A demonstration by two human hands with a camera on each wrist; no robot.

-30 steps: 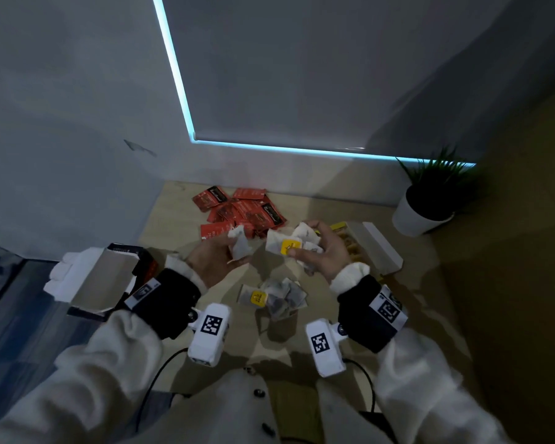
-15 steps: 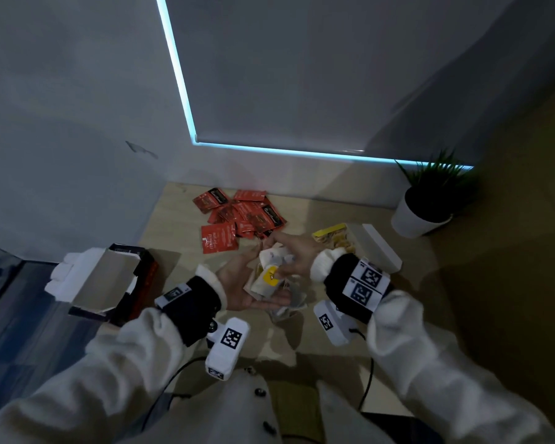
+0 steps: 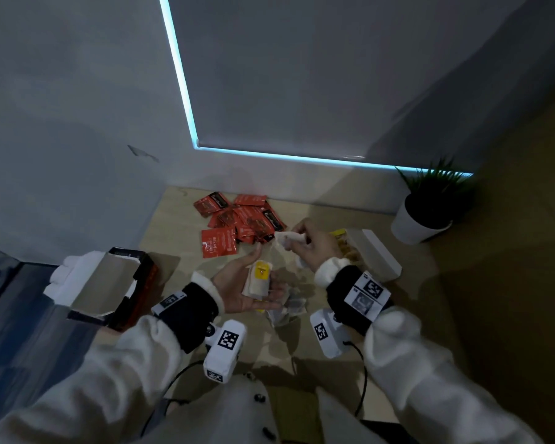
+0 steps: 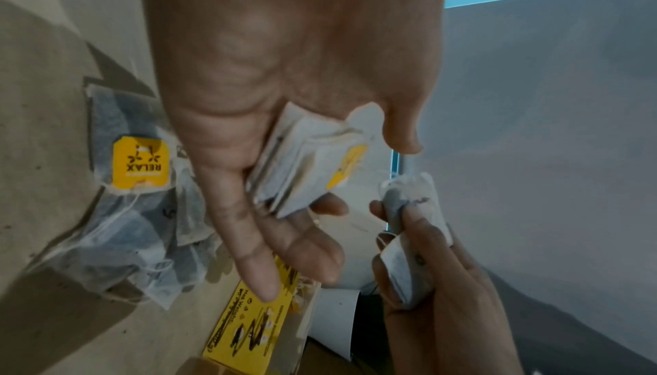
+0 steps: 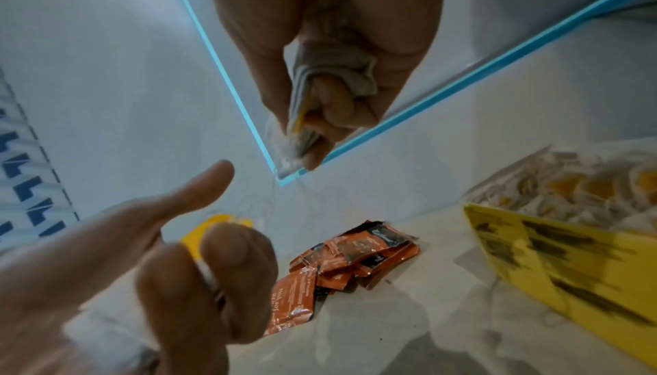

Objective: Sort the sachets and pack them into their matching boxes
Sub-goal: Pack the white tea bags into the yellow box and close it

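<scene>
My left hand [image 3: 234, 293] lies palm up over the table with relaxed fingers and the thumb held off. A stack of white tea bags topped by a yellow tag [image 3: 259, 280] [image 4: 312, 167] rests on it. Just to its upper right, my right hand [image 3: 314, 248] [image 5: 337, 30] grips a crumpled bunch of tea bags [image 3: 287, 238] [image 5: 302, 117] in curled fingers. More loose tea bags [image 3: 289, 310] [image 4: 135, 212] lie on the table below the hands. Red sachets [image 3: 237, 222] [image 5: 348, 260] are heaped at the back. Right of my right hand stands the open yellow box [image 3: 342, 240] [image 5: 568, 268] with tea bags inside.
An open red and black box [image 3: 116, 283] sits at the table's left edge with its flap up. The yellow box's white lid [image 3: 374, 256] juts to the right. A potted plant [image 3: 423, 219] stands at the back right corner, and walls close the table's back and left.
Half a second ago both hands met over the loose pile. The right hand has since drawn up and to the right with its bunch, leaving the tagged stack on the left palm.
</scene>
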